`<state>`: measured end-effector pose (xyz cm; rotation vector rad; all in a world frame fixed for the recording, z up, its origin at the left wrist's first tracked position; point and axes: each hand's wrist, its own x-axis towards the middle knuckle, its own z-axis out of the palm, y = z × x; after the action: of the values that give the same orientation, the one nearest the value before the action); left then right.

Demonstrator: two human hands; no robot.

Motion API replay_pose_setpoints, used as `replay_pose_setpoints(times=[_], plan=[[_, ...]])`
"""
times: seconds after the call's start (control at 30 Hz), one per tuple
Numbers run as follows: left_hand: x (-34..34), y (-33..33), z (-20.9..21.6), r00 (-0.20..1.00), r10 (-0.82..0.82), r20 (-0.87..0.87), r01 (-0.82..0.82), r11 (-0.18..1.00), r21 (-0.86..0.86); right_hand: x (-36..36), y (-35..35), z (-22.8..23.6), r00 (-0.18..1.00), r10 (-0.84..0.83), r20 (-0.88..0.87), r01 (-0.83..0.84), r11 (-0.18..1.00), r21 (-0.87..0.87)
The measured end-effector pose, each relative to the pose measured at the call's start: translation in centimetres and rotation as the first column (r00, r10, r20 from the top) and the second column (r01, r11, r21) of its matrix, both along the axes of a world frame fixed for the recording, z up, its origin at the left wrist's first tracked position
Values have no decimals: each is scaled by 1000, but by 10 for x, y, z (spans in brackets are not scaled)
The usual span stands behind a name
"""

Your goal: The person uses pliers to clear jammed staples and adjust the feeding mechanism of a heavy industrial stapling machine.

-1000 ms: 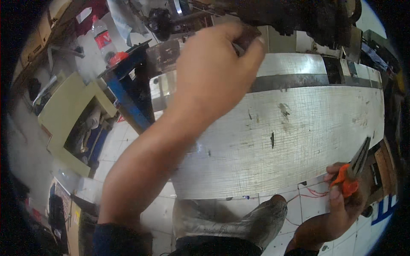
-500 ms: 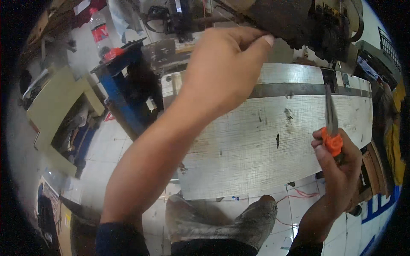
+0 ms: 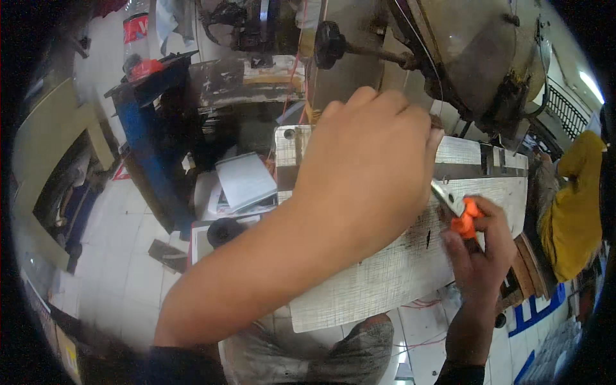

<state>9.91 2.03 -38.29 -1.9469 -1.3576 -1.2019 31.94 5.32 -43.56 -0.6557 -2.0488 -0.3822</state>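
Observation:
My right hand (image 3: 484, 247) is closed around the orange handles of a pair of scissors (image 3: 450, 200). Their metal blades point up and left, and the tips pass out of sight behind my left hand. My left hand (image 3: 375, 160) is curled in a pinch over the far part of the worktable, under the machine. Its back faces me, so whatever its fingers hold is hidden. A thin thread (image 3: 440, 90) runs down the machine toward those fingertips. The pale, crosshatched tabletop (image 3: 366, 282), worn and marked, lies beneath both hands.
A sewing machine (image 3: 475, 51) with a black knob (image 3: 330, 45) rises at the far right. Left of the table are a blue metal stand (image 3: 151, 147), a plastic bottle (image 3: 136, 32) and some papers (image 3: 247, 183). Yellow cloth (image 3: 571, 218) hangs at the right.
My view has shifted, showing more of the machine. The scissors in my right hand have swung from upright to slanting left, now close to my left hand. My left hand stays pinched.

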Motion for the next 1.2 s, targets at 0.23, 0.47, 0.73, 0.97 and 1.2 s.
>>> replay_pose_setpoints(times=[0.23,0.47,0.73,0.97,1.2], plan=[[2,0,-8,999,-34,-15,36,994,101,-11,-44,24,785,96,-612,-433,792,-431],[-2,-4,-14,998,-56,6,55,996,64,-78,-26,97,837,327,-439,-509,761,-403],[-5,0,-10,996,-82,43,84,996,-30,-101,-11,72,855,203,-477,-253,967,-41],[-18,-1,5,630,-471,618,362,882,302,-103,11,57,962,181,-203,-126,958,259],[-27,3,17,637,-475,607,481,861,168,-101,21,49,986,111,-125,-70,953,296]])
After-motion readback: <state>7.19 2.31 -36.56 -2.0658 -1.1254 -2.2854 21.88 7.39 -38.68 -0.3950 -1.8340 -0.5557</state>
